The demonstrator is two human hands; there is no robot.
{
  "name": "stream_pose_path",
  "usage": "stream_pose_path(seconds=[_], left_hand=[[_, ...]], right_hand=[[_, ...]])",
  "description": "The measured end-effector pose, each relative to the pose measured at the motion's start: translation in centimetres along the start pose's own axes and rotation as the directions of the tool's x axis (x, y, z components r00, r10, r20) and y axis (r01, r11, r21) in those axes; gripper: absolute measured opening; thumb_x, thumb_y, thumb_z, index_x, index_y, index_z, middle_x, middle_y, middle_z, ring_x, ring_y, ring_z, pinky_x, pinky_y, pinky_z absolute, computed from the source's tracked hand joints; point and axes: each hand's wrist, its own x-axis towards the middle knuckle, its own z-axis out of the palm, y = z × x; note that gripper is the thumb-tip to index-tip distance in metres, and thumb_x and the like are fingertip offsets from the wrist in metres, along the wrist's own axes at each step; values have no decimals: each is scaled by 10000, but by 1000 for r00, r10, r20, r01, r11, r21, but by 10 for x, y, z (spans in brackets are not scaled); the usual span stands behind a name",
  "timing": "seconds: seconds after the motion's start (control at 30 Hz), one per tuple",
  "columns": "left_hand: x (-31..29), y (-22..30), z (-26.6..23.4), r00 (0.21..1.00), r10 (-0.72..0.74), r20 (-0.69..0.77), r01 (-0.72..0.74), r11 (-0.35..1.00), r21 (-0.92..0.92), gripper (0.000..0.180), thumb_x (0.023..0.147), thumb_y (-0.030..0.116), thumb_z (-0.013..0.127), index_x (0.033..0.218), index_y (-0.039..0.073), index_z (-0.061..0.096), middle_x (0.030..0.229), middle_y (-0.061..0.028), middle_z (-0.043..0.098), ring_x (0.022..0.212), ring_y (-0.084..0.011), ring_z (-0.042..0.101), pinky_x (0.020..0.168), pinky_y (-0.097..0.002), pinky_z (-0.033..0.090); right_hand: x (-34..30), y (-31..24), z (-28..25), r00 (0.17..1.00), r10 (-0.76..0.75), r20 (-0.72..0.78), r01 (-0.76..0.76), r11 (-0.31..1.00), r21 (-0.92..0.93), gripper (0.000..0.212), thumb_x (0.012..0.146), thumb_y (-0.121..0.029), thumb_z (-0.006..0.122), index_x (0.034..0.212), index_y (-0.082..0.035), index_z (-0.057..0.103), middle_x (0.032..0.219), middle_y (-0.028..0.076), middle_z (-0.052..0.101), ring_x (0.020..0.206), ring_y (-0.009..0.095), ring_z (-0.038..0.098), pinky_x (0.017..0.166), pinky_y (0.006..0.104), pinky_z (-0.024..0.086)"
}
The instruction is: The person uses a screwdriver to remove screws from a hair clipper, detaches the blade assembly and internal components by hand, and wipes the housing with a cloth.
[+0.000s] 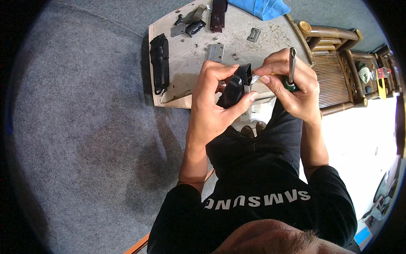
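My left hand [211, 103] is closed around a black hair clipper [231, 92], its open, blade-less end turned toward my right hand. My right hand [298, 84] is closed and pinches a small white-tipped thing [255, 78] with a bit of yellow, held right at the clipper's open end. Whether it is a brush or a swab I cannot tell. A screwdriver with a metal shaft [292, 63] and a green handle [289, 84] is also tucked in the right hand. Just beyond my hands a grey metal clipper blade [216, 52] lies on the table.
The wooden table [237, 40] is strewn with hair clippings. On it lie another black clipper [159, 63], a dark red clipper [218, 16], a black clipper part [196, 28], a small metal plate [253, 34] and a blue cloth [264, 7]. A bamboo chair [334, 78] stands at right.
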Motion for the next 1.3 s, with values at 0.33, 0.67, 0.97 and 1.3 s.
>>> stream_pose_path(seconds=[0.33,0.67,0.97,1.3], left_hand=[[1,2,-1,995,92,36,-97,983,157,612,714,33,885,1215,20,533,1123,-135,564,936,-180,624,745,-284,532],[-1,-4,8,972,226,-61,-207,952,228,684,678,80,927,1209,28,499,1113,-148,564,995,-243,604,823,-341,520],[-9,-7,15,974,195,-119,-158,951,264,683,697,49,913,1230,20,485,1135,-149,516,1024,-226,574,844,-330,518],[-7,-10,18,959,225,-174,-171,944,281,697,689,1,883,1273,30,505,1119,-156,512,982,-251,569,796,-351,518]], right_hand=[[-5,0,1,996,92,16,-93,993,73,135,890,-61,727,1009,3,727,926,91,686,865,190,672,721,307,529],[-20,-13,19,869,494,-23,-446,803,395,204,909,-131,745,1079,-19,735,996,44,636,786,88,616,634,221,478],[-25,-23,39,800,589,-112,-442,706,554,248,931,-146,731,1139,-12,715,1030,40,623,643,35,592,454,167,415],[-24,-25,44,817,541,-199,-426,800,423,279,876,-115,780,1124,-2,722,1043,50,635,588,9,522,494,180,375]])
